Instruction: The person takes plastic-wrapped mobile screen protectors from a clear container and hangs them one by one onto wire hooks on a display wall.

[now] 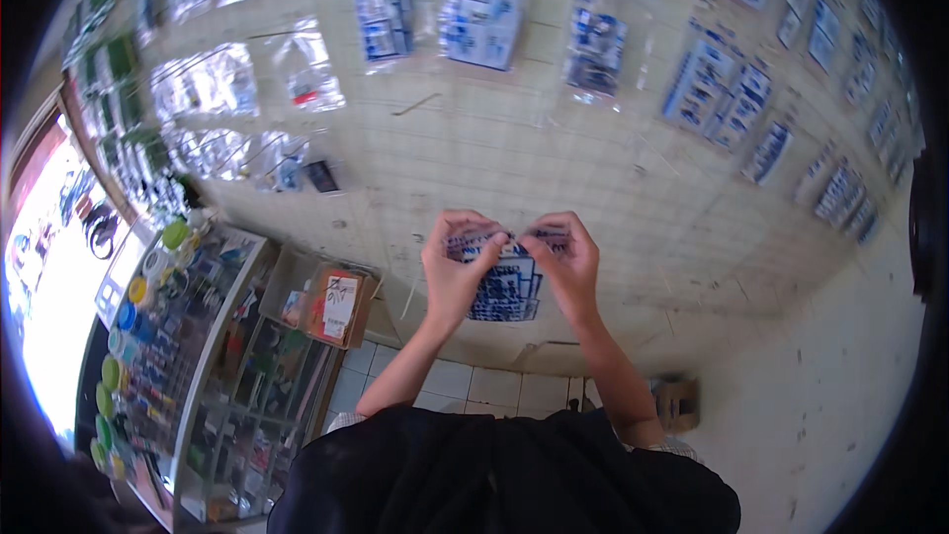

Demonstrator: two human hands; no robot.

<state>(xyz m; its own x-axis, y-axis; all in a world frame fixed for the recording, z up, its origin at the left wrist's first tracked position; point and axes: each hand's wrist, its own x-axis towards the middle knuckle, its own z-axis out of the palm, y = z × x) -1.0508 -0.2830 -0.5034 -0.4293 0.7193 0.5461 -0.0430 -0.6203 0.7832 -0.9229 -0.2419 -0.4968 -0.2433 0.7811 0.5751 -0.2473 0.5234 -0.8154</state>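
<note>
Between my hands hangs a small clear plastic packet (507,295) holding flat pieces with dark blue print. My left hand (454,272) pinches the packet's top edge between thumb and curled fingers. On the other side my right hand (567,267) pinches the same top edge, its thumb tip close to the left one. Both hands are closed, and the fingers behind the packet are partly hidden. The packet is held in front of a pale wall (652,267).
Rows of clear packets (481,20) hang from wall hooks above, with bare hooks among them. A glass display case (213,366) topped with coloured-lid jars stands at left, an open cardboard box (336,307) at its corner. Another carton (677,403) sits by the tiled floor (494,386).
</note>
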